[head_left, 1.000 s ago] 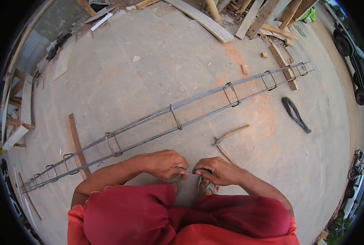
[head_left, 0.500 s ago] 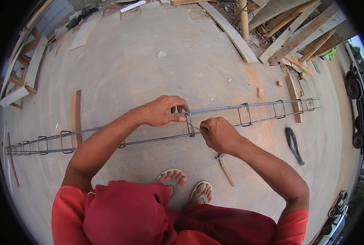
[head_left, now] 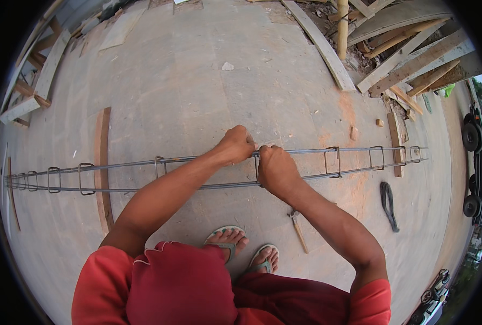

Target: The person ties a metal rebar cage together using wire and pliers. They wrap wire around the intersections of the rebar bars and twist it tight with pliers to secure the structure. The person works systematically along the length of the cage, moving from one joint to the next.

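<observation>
A long, narrow steel frame (head_left: 224, 186), made of thin bars with squared metal loops set along it, is laid from nine o'clock to three o'clock above the bare floor (head_left: 187, 97). At its middle, one loop (head_left: 256, 169) is partly covered by the right hand (head_left: 276, 167), whose fingers are curled in; beside it, at the far bars, the left hand (head_left: 237, 146) is held with its fingers bent. The two hands nearly meet there, but whether anything is clamped in either cannot be told. From the hands, a plank (head_left: 102, 146) is crossed by the frame at nine o'clock, and a shorter board (head_left: 396, 130) at three. Pincers (head_left: 300, 234) are seen at five o'clock, a dark wire bundle (head_left: 393, 219) near four, sandalled feet (head_left: 231, 238) around six, and stacked lumber (head_left: 403, 76) at two.
</observation>
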